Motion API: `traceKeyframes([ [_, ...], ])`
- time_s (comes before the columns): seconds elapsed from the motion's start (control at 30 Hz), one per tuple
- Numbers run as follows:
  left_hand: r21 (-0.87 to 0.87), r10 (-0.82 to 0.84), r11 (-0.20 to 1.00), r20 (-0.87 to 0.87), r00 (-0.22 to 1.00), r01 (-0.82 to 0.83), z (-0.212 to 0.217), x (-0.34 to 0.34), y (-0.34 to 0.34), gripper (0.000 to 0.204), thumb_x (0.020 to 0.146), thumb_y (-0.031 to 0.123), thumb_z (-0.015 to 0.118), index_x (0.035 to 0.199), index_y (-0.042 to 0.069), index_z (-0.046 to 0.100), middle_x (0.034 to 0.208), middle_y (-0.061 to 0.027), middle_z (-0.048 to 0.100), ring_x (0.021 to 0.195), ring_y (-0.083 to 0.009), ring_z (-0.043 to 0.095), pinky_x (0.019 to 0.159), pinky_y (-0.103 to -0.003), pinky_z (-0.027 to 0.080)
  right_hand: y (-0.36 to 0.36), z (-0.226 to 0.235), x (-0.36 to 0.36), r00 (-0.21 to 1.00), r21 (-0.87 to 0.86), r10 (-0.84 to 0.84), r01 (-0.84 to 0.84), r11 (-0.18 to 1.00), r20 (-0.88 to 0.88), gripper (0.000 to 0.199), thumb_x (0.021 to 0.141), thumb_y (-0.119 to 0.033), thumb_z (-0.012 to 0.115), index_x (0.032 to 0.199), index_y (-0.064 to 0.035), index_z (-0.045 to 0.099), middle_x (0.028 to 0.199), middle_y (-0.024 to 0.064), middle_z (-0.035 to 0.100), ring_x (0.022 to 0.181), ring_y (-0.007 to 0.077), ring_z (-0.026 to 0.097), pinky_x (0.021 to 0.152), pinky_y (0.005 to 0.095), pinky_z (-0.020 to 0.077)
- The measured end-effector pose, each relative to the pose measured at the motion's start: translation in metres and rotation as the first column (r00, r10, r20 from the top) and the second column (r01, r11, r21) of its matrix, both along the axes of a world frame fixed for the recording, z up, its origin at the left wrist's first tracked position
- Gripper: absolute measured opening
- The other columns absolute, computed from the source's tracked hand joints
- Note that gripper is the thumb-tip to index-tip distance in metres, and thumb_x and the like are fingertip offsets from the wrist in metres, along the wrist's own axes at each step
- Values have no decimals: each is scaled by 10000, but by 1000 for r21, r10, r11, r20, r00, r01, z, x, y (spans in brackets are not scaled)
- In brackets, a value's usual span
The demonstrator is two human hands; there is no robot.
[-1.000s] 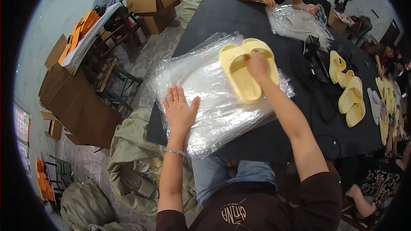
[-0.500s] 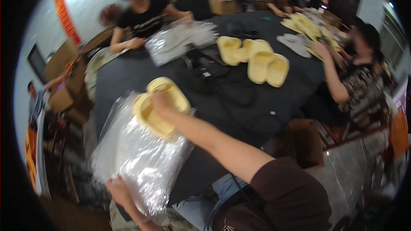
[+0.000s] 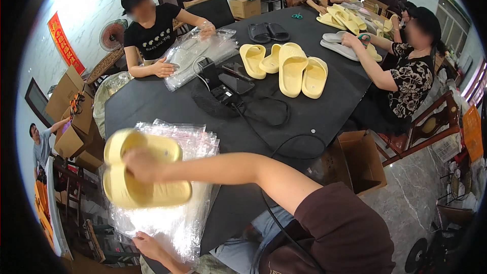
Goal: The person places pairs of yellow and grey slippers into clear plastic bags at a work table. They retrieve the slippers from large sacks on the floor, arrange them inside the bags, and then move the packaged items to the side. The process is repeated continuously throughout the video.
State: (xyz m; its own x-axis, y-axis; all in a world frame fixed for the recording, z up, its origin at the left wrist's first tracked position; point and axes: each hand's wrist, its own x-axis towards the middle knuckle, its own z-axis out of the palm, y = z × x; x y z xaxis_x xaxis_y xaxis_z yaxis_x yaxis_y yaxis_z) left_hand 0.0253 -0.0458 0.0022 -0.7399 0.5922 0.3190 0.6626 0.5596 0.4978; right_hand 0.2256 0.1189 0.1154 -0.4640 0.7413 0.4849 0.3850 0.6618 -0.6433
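My right hand (image 3: 139,165) grips a pair of pale yellow foam slippers (image 3: 144,172), held together above a stack of clear plastic bags (image 3: 195,147) at the near left of the black table (image 3: 314,116). My left hand (image 3: 147,246) rests on the near end of that stack, at the lower edge of the picture, fingers on the plastic. My right arm crosses from the lower right in a dark maroon sleeve.
Several more yellow slippers (image 3: 291,66) lie mid-table beside a phone, a black device and cables (image 3: 228,91). A person in black (image 3: 152,30) handles plastic bags (image 3: 198,53) at the far left; another in a patterned top (image 3: 411,71) sits right. An open carton (image 3: 357,160) stands under the table's right edge.
The view has swung round to the right. My right hand has carried the slipper pair toward the near left over the bag stack; my left hand has slid to the stack's near end.
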Motion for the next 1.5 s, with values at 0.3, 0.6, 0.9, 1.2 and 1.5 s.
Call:
traceKeyframes([
  [0.3, 75, -215, 970, -173, 961, 230, -21, -8, -11, 231, 908, 93, 502, 861, -132, 481, 873, -296, 519, 823, -456, 494, 757, -485, 387, -39, -95, -24, 953, -17, 45, -41, 999, 298, 255, 855, -230, 584, 962, -1, 615, 1005, 137, 610, 969, 265, 561, 884, 397, 435],
  [0.6, 39, -121, 989, -371, 921, 146, -31, -6, -6, 431, 904, 127, 551, 1227, -129, 424, 1226, -287, 469, 1142, -397, 474, 959, -431, 403, 57, -117, 72, 899, 111, -414, 401, 909, 143, 204, 829, -222, 614, 887, -27, 610, 932, 141, 630, 937, 290, 583, 849, 415, 438],
  [0.9, -744, -548, 597, -106, 829, 300, 87, 22, 30, 567, 938, 252, 536, 1413, 25, 325, 1461, -198, 324, 1345, -343, 319, 1060, -427, 337, 59, -132, 66, 867, 274, -462, 406, 872, 185, 208, 822, -202, 611, 899, -9, 603, 950, 144, 619, 964, 285, 562, 872, 404, 407],
  [1.2, -484, -294, 863, -256, 921, 141, -9, 19, 133, 635, 987, 497, 249, 1496, 124, 187, 1557, -92, 170, 1431, -265, 164, 1128, -487, 177, 58, -123, 60, 896, 110, -405, 391, 914, 180, 196, 813, -188, 608, 905, -16, 625, 983, 159, 622, 985, 304, 579, 901, 412, 412],
  [1.5, -494, -283, 856, -197, 939, 154, 2, 34, 128, 657, 984, 516, 229, 1495, 107, 177, 1561, -82, 148, 1440, -235, 128, 1150, -443, 160, 73, -111, 83, 813, 183, -541, 511, 840, 214, 190, 821, -155, 605, 931, 1, 609, 992, 158, 615, 975, 296, 566, 891, 410, 423],
])
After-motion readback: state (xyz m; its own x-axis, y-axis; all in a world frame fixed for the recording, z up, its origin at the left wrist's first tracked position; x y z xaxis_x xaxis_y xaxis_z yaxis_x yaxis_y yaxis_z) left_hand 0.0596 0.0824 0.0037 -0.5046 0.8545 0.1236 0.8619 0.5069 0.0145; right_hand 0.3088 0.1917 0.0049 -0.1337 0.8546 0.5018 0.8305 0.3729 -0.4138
